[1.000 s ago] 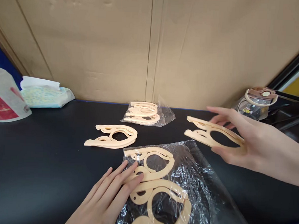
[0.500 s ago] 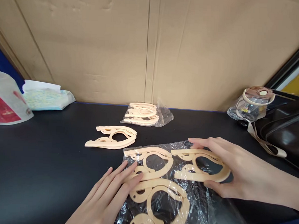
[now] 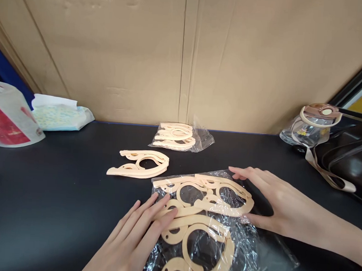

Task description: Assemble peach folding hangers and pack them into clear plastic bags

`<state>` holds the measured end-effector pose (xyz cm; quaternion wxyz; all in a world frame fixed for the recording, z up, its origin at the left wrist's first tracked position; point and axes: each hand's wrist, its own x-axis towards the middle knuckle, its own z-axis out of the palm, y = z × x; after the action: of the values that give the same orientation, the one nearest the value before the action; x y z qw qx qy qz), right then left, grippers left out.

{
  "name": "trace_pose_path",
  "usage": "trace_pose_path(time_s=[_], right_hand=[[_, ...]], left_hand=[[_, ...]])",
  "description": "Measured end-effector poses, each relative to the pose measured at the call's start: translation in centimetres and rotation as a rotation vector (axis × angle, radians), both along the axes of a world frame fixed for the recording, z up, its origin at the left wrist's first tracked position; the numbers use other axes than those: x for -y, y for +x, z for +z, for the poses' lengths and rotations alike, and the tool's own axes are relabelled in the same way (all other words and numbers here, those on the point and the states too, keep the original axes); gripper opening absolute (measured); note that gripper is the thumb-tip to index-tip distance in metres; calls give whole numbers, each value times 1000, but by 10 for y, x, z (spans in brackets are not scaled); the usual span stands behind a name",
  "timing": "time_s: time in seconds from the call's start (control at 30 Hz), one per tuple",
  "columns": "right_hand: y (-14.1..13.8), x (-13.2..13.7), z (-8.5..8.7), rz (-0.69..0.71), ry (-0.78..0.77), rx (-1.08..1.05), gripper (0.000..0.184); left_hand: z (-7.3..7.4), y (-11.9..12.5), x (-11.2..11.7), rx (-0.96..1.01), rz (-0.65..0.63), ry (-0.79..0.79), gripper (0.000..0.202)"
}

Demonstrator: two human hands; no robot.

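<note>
A clear plastic bag (image 3: 254, 248) lies on the black table (image 3: 44, 193) in front of me, with several cream curved plastic hangers in it. My left hand (image 3: 136, 238) lies flat, fingers stretched, pressing the bag's left edge over the hangers inside (image 3: 200, 233). My right hand (image 3: 274, 201) grips one cream hanger (image 3: 226, 194) by its right end, thumb under and fingers over, and it has slid into the bag's mouth beside the others. Another loose stack of hangers (image 3: 141, 165) rests just beyond the bag.
A sealed bag of hangers (image 3: 181, 137) sits at the back by the cardboard wall (image 3: 185, 51). A tissue pack (image 3: 60, 115) and a red-and-white pouch (image 3: 8, 122) are at far left. A clear bottle (image 3: 311, 126) and dark bag (image 3: 350, 156) occupy the right.
My right hand brought the hanger down from the air at right and pushed it leftward into the open bag. My left hand stayed pressed on the bag.
</note>
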<state>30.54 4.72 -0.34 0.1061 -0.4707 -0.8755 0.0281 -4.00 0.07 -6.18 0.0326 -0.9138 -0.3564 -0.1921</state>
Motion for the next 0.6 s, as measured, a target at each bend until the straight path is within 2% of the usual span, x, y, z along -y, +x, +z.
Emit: trace_pose_path(time_s=[0.1,0.2,0.3,0.4,0.6], right_hand=[[6,0,2,-31,-39,4,65],[-1,-2,4,-34,-92,-38,54],[-13,-6,2,1,-78,-136,62],[-22,-10,-3,33,-22,-209,71],[-24,-15,-9,-30,38,-189,67]], left_hand=[[1,0,2,-13,2,16,97],[0,0,2,-24,0,22,96],[-1,1,2,-7,-10,4,96],[-1,1,2,31,52,-43,93],[0,2,3,-3,40,-33,93]])
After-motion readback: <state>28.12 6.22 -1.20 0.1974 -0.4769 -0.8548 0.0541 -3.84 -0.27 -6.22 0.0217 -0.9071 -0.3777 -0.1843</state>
